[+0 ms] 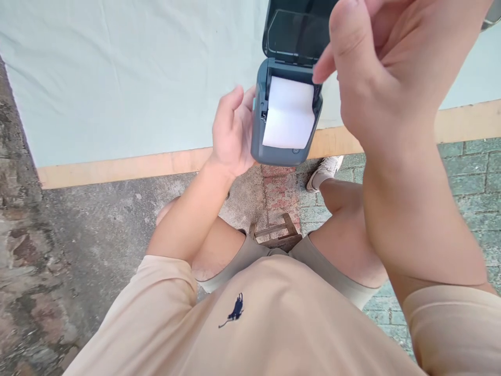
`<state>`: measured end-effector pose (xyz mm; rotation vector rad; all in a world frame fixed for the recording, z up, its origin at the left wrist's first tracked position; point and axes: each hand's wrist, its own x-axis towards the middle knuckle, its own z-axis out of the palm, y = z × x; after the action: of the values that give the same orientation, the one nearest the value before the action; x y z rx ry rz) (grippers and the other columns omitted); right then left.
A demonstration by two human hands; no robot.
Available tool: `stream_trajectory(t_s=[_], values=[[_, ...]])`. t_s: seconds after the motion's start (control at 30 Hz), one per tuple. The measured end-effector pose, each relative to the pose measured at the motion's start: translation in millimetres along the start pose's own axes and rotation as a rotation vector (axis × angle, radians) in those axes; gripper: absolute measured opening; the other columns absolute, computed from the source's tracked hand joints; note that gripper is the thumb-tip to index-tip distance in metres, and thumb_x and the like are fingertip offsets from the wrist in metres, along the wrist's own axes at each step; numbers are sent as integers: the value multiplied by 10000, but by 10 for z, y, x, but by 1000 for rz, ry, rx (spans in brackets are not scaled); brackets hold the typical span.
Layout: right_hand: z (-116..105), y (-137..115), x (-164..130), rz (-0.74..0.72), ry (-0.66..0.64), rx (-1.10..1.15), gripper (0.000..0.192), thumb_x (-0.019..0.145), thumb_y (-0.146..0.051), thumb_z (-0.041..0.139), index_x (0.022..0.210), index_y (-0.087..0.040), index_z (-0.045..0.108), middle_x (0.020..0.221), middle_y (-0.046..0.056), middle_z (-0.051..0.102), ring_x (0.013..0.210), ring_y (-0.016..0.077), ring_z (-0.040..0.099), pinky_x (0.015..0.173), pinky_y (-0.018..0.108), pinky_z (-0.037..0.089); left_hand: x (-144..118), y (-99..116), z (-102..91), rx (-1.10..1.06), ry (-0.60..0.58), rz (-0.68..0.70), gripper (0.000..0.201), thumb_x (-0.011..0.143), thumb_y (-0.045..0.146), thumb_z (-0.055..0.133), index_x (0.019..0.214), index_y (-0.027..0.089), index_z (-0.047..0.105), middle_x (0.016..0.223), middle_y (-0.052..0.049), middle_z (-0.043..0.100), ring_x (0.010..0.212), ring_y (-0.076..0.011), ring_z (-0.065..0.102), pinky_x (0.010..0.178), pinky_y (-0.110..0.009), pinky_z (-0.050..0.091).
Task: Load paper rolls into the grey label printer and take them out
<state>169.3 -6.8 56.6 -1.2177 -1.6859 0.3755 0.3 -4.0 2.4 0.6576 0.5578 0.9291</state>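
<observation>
In the head view, top middle, our left hand (230, 133) cups the little printer (287, 117), lid open. Our right hand (376, 68) pinches near the paper roll (288, 112) (holding nothing, we think). The paper could crumple, or the printer could slip and drop.

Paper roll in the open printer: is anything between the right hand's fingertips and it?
Nothing visible. The lid is swung up, so the paper roll lies bare in the printer, which the left hand holds by its side. The right hand reaches in from above, one fingertip at the paper's top right corner.
</observation>
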Motion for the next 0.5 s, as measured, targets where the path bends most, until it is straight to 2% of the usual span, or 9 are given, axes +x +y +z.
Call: stream_trajectory(t_s=[0.07,0.13,0.2,0.27,0.33,0.4,0.5], values=[[-31,-44,35,-14,-141,-72,114,904,-236,502,876,-165,587,748,-11,505,740,113,621,695,280,494,-17,-3,10,1,-22,10,232,898,336,425,982,212,603,845,-23,634,923,-210,624,793,-325,509],[-70,-101,77,-3,-337,-264,103,836,-178,544,923,-187,598,820,-12,599,847,152,632,810,321,496,-27,-16,6,2,-20,33,177,880,213,460,998,210,592,840,-3,618,771,-143,614,699,-266,495],[-81,-144,107,28,-525,-489,164,803,-195,550,956,-226,596,882,0,645,906,216,619,846,406,487,-33,-31,1,27,-22,40,198,886,168,437,1025,187,577,851,1,604,742,-116,613,671,-236,486],[-51,-161,114,39,-658,-688,198,800,-233,533,986,-260,596,873,40,633,938,286,596,805,474,481,-41,-41,5,84,-27,40,215,891,160,432,1053,181,573,898,2,603,787,-115,626,689,-224,488],[1,-162,104,33,-720,-808,222,793,-237,521,1001,-265,595,807,77,591,963,328,571,766,490,481,-53,-46,21,141,-29,39,237,882,138,448,1068,205,577,933,17,603,830,-111,630,707,-207,489],[41,-168,94,45,-731,-821,243,774,-227,534,1007,-257,591,810,82,588,978,336,564,786,504,477,-65,-46,43,180,-15,35,255,879,135,447,1077,226,579,965,26,606,868,-116,634,721,-202,494],[6,-204,101,110,-660,-632,333,708,-187,595,1032,-268,589,910,35,645,969,307,584,852,517,464,-64,-44,57,151,11,33,217,870,167,476,1046,227,588,935,12,621,809,-124,624,679,-218,495]])
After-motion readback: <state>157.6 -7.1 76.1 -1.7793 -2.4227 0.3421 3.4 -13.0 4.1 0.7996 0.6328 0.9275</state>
